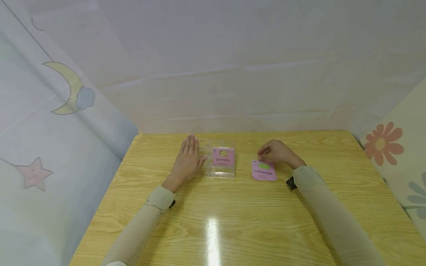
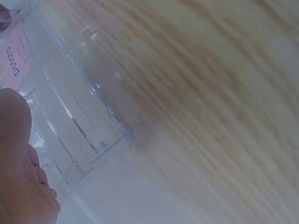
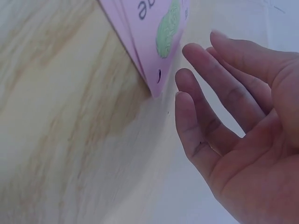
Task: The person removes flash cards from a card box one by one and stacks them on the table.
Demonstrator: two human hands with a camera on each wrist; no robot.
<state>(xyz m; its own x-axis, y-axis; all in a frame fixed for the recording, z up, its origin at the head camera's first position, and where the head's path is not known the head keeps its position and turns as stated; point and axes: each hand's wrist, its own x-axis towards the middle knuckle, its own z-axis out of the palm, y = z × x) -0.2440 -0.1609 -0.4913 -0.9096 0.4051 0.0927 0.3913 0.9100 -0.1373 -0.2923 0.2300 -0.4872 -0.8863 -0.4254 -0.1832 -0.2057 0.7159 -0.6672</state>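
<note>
A clear plastic box [image 1: 222, 174] stands on the table, with a pink card reading "potato" [image 1: 223, 164] in its right part. My left hand [image 1: 187, 163] lies along the box's left side, fingers straight and together, thumb spread toward the box. The left wrist view shows this hand [image 2: 21, 168] over the box's clear ridged walls [image 2: 70, 112]. To the right of the box is a small stack of pink cards [image 1: 264, 174], with "cabbage" and a green picture on top. Beside its far edge, my right hand [image 1: 277, 151] has loosely bent fingers, apart from the cards [image 3: 149, 42] in the right wrist view.
The wooden table [image 1: 186, 229] ends at a pale cloth backdrop [image 1: 243, 88] behind and at both sides. Cloth at the left carries a moon and a star; the right side has flowers. Dark straps [image 1: 291, 183] show at both sleeve cuffs.
</note>
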